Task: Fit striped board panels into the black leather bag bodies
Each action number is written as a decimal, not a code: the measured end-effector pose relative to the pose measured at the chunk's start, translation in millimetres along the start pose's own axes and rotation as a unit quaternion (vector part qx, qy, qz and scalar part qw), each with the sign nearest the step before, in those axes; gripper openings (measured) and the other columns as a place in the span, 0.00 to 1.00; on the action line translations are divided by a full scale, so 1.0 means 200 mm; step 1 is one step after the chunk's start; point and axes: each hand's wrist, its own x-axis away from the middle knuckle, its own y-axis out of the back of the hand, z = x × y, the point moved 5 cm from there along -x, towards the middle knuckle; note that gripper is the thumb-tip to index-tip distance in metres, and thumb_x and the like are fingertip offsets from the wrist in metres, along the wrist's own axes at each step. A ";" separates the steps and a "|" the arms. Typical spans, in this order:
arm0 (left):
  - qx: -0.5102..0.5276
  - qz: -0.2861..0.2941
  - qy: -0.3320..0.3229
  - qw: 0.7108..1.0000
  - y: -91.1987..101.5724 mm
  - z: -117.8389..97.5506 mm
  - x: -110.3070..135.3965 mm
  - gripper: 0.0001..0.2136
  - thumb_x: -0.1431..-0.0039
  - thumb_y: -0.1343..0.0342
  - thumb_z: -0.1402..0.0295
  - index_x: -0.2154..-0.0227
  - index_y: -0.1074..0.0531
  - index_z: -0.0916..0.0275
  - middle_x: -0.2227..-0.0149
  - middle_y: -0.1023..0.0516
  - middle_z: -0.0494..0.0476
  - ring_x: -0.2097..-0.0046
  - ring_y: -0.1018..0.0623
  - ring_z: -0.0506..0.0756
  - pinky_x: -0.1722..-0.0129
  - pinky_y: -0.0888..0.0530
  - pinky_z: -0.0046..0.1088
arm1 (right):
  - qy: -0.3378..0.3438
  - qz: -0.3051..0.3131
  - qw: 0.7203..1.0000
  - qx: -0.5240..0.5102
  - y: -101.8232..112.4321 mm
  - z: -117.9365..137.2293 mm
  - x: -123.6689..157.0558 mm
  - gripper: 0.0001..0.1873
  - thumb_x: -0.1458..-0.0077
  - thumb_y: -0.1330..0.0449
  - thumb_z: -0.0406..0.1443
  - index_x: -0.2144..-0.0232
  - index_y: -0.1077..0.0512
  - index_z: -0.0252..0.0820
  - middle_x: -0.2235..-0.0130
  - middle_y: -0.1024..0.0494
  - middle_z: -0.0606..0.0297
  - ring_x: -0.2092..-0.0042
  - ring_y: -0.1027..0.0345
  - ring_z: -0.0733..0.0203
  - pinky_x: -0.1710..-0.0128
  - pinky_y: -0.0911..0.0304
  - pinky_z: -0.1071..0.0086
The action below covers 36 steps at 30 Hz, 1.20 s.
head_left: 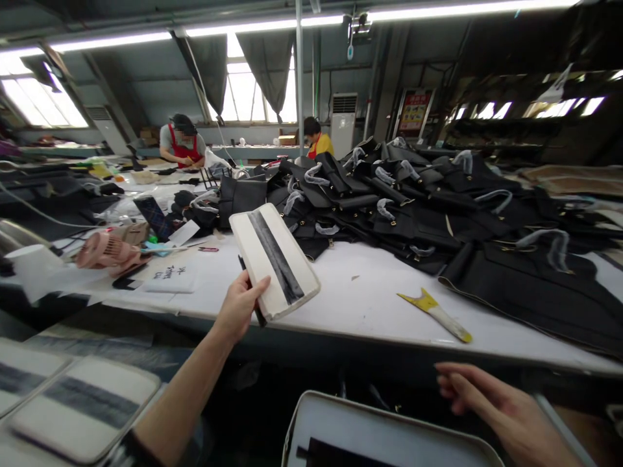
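My left hand [238, 301] grips the lower left edge of a cream panel with rounded corners [257, 246] and a dark stripe down its middle. Something thin and black shows behind the panel, held tilted above the front of the white table. Lower right, my right hand [487, 395] hangs in front of the table edge, fingers loosely bent and apart, with nothing visible in it. Below and left of it is a pale, rimmed tray-like piece [389, 421] with a black strip on it. A yellow-and-white flat tool [435, 314] lies on the table above my right hand.
Black leather-like bag pieces [379, 201] with wrapped handles are heaped across the table [360, 311]. A pink fan [107, 253] and a white packet [170, 279] stand left. More striped panels [87, 402] lie lower left. Two people [182, 143] are at the back.
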 end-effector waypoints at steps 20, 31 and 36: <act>0.199 0.311 0.227 0.901 -0.73 0.04 0.85 0.28 0.55 0.33 0.52 0.54 0.25 0.63 0.62 0.18 0.65 0.57 0.19 0.70 0.57 0.23 0.45 | -0.001 0.344 0.809 -0.476 -0.43 0.64 0.15 0.21 0.54 0.29 0.44 0.63 0.22 0.32 0.70 0.20 0.57 0.70 0.25 0.60 0.68 0.31 0.72; 0.299 0.304 0.183 0.886 -0.63 0.07 0.87 0.37 0.57 0.41 0.36 0.49 0.28 0.57 0.55 0.20 0.62 0.56 0.21 0.64 0.56 0.25 0.39 | -0.030 0.300 0.853 -0.426 -0.23 0.60 0.10 0.17 0.54 0.29 0.38 0.61 0.21 0.37 0.64 0.17 0.55 0.67 0.22 0.57 0.65 0.28 0.69; 0.231 0.158 0.163 0.946 -0.27 0.11 0.81 0.21 0.51 0.33 0.54 0.58 0.23 0.62 0.63 0.20 0.59 0.65 0.21 0.55 0.62 0.25 0.30 | -0.038 0.263 0.899 -0.348 0.04 0.66 0.09 0.13 0.54 0.31 0.36 0.63 0.20 0.41 0.66 0.17 0.59 0.68 0.21 0.56 0.66 0.29 0.65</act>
